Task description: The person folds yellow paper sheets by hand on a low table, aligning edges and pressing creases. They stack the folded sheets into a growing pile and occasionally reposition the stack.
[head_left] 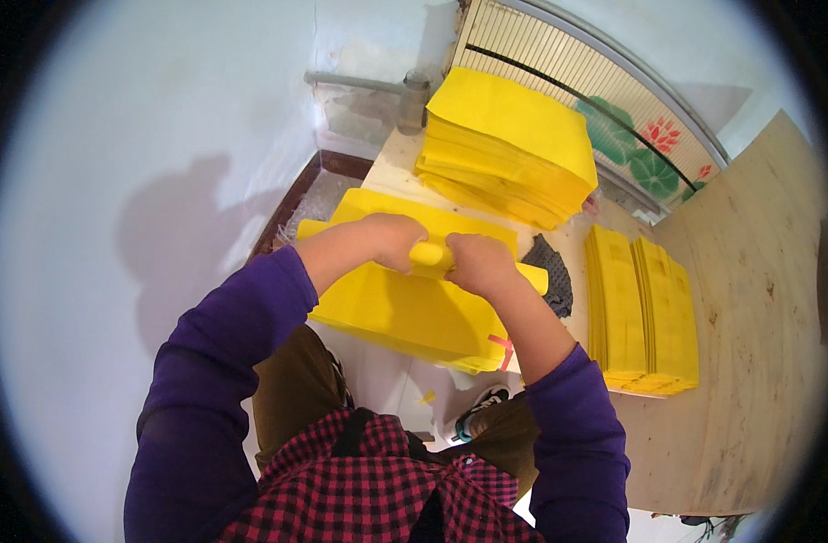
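Note:
Both my hands are closed on the raised, curled edge of a yellow sheet [427, 255], which looks like soft cloth or felt. My left hand [396, 241] pinches it left of the middle, and my right hand [479, 263] grips it just to the right. Between them the curled edge bulges towards me. Its rolled ends show past both wrists. Beneath lies a low stack of yellow sheets [405, 312] on the table in front of me. My fingertips are partly hidden by the fold.
A taller yellow stack [513, 136] stands behind, near a glass [413, 101]. A crumpled dark grey cloth [550, 271] lies right of my hands. Further right are two yellow bundles [645, 312] beside a wooden board [749, 317]. Red tape [503, 351] marks the near right corner.

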The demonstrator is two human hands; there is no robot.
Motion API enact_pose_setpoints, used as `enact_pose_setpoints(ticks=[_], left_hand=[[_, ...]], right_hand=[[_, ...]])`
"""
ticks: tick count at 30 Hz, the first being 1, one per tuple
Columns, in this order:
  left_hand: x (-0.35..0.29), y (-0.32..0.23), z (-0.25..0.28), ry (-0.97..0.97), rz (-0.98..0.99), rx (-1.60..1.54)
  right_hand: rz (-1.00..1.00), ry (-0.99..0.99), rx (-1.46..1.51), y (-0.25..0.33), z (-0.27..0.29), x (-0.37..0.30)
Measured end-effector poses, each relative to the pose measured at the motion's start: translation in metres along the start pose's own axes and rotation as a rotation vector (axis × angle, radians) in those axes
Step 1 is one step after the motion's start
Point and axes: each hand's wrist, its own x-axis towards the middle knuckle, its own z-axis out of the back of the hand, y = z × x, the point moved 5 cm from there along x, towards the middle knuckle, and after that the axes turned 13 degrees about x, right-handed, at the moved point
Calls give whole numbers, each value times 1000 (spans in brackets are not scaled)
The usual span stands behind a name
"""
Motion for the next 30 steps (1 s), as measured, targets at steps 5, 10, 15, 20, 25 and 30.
enact_pose_setpoints(ticks=[5,10,15,20,25,30], left_hand=[[0,-1,-6,262,-108,-156],[-5,2,1,342,-161,-230],[-19,-13,18,-71,-30,40],[-29,-15,29,-129,16,48],[-34,1,30,80,-80,-198],[-49,-11,35,15,-183,-101]], right_hand=[[87,236,158,2,6,-4],[47,276,162,1,4,-2],[45,362,295,-11,10,-4],[114,129,220,0,25,-14],[15,-59,26,17,33,-32],[102,362,284,9,28,-35]])
